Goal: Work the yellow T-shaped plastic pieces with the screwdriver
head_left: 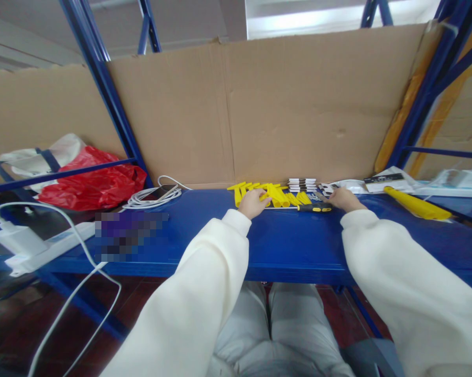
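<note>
My left hand is over the left part of a row of yellow plastic pieces, its fingers closed on one of them. Several of these pieces look like tapered tubes; smaller yellow ones lie farther right. My right hand is at the right end of the row with its fingertips drawn together. A small grey, metallic-looking part shows at those fingertips; what they grip is too small to make out. Between my hands lies a screwdriver with a yellow and black handle, its shaft pointing left.
Behind the yellow pieces are small white-and-black stacked items. A large yellow cone-like piece and a black-and-white box lie right. Left are a coiled white cable, a power strip and a red bag. Cardboard backs the blue table.
</note>
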`<move>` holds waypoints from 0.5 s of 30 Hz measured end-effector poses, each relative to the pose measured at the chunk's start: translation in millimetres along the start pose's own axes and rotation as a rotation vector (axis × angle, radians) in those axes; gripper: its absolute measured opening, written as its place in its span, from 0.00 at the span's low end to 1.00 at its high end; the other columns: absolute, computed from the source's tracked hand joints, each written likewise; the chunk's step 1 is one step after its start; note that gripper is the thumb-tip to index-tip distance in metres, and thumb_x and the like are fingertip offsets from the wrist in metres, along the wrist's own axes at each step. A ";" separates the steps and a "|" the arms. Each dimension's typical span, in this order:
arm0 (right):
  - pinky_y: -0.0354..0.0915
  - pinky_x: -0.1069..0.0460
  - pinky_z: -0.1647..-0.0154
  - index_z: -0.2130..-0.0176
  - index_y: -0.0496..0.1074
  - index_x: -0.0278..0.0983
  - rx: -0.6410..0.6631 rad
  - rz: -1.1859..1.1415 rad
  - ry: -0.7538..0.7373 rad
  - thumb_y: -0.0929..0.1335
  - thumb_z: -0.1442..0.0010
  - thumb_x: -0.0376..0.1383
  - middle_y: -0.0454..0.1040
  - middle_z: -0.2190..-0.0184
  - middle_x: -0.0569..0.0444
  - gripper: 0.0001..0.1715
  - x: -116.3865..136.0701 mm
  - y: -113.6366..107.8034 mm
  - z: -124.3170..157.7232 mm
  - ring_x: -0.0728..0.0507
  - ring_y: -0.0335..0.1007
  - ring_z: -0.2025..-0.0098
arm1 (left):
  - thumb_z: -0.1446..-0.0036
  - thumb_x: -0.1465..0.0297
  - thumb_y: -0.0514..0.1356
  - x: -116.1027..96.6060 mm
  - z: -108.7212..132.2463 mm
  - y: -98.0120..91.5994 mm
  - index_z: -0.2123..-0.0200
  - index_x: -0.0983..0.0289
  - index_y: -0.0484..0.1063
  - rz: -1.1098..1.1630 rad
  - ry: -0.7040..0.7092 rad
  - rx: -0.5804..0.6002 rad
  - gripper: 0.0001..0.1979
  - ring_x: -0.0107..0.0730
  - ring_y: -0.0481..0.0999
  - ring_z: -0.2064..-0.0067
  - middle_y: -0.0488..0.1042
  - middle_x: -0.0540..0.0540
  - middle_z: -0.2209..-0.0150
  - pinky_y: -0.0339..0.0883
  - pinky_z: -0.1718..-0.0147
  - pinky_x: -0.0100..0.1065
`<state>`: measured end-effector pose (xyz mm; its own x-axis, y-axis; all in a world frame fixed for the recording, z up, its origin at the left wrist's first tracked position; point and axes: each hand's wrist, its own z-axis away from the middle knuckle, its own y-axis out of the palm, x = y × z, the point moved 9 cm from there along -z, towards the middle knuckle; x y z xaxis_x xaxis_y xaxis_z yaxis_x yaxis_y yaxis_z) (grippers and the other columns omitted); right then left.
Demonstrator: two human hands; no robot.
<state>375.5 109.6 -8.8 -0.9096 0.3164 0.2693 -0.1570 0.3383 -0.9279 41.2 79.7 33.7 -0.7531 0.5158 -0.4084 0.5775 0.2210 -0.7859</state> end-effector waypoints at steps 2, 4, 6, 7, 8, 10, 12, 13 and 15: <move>0.72 0.47 0.60 0.71 0.77 0.37 0.023 0.023 0.020 0.74 0.44 0.49 0.79 0.71 0.42 0.18 -2.4 2.9 -1.4 0.35 0.80 0.60 | 0.36 0.72 0.64 0.6 -0.2 0.4 0.51 0.69 0.81 0.002 0.001 0.000 0.12 0.42 0.81 0.45 0.83 0.63 0.47 0.72 0.43 0.38; 0.73 0.47 0.58 0.68 0.78 0.36 0.045 0.042 0.036 0.74 0.43 0.46 0.79 0.69 0.41 0.15 -3.8 5.0 -2.0 0.35 0.80 0.58 | 0.36 0.72 0.64 1.2 -0.7 0.5 0.52 0.68 0.81 0.007 0.007 -0.008 0.11 0.42 0.82 0.45 0.83 0.62 0.48 0.72 0.43 0.39; 0.73 0.47 0.56 0.67 0.79 0.35 0.050 0.061 0.038 0.74 0.43 0.43 0.80 0.66 0.40 0.12 -3.4 4.9 -2.5 0.34 0.80 0.56 | 0.36 0.72 0.64 1.8 -1.1 0.5 0.53 0.66 0.82 0.013 0.014 -0.020 0.10 0.42 0.82 0.45 0.83 0.61 0.48 0.72 0.43 0.39; 0.73 0.47 0.56 0.67 0.79 0.35 0.047 0.071 0.037 0.74 0.44 0.41 0.80 0.66 0.39 0.11 -2.9 4.5 -2.9 0.34 0.80 0.55 | 0.37 0.72 0.64 2.1 -1.3 0.5 0.53 0.66 0.82 0.016 0.016 -0.024 0.10 0.41 0.82 0.45 0.83 0.60 0.48 0.72 0.43 0.39; 0.73 0.48 0.56 0.67 0.79 0.35 0.046 0.080 0.034 0.74 0.44 0.41 0.80 0.66 0.39 0.10 -2.2 4.3 -3.4 0.34 0.80 0.55 | 0.37 0.72 0.64 2.4 -1.5 0.8 0.54 0.66 0.82 0.017 0.017 -0.026 0.10 0.41 0.82 0.45 0.83 0.60 0.48 0.72 0.43 0.39; 0.73 0.48 0.57 0.68 0.79 0.35 0.048 0.081 0.012 0.74 0.44 0.40 0.80 0.67 0.40 0.09 0.9 4.9 -4.6 0.34 0.80 0.56 | 0.37 0.72 0.64 2.8 -1.7 1.3 0.54 0.65 0.82 0.016 0.016 -0.026 0.10 0.41 0.82 0.46 0.83 0.60 0.49 0.72 0.43 0.39; 0.72 0.49 0.58 0.68 0.79 0.35 0.030 0.055 -0.022 0.75 0.46 0.40 0.80 0.68 0.41 0.10 5.3 4.5 -5.4 0.35 0.80 0.57 | 0.37 0.72 0.64 3.0 -1.7 1.5 0.54 0.65 0.82 0.012 0.012 -0.026 0.09 0.41 0.82 0.46 0.84 0.59 0.49 0.73 0.43 0.40; 0.72 0.50 0.59 0.67 0.79 0.34 0.014 0.034 -0.037 0.75 0.47 0.41 0.80 0.69 0.41 0.12 7.4 3.5 -5.4 0.36 0.80 0.57 | 0.37 0.72 0.64 3.0 -1.6 1.4 0.54 0.65 0.82 0.009 0.011 -0.028 0.09 0.41 0.82 0.46 0.84 0.59 0.49 0.73 0.43 0.40; 0.71 0.50 0.61 0.65 0.80 0.32 -0.019 -0.009 -0.049 0.76 0.48 0.42 0.80 0.70 0.41 0.15 9.7 0.5 -4.1 0.36 0.79 0.58 | 0.37 0.72 0.64 2.9 -1.4 1.0 0.54 0.65 0.82 0.005 0.009 -0.031 0.10 0.41 0.82 0.46 0.84 0.60 0.49 0.72 0.42 0.39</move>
<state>368.2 116.5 -5.6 -0.9258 0.2699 0.2647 -0.1587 0.3581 -0.9201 40.0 82.6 32.3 -0.7471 0.5244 -0.4084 0.5911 0.2433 -0.7690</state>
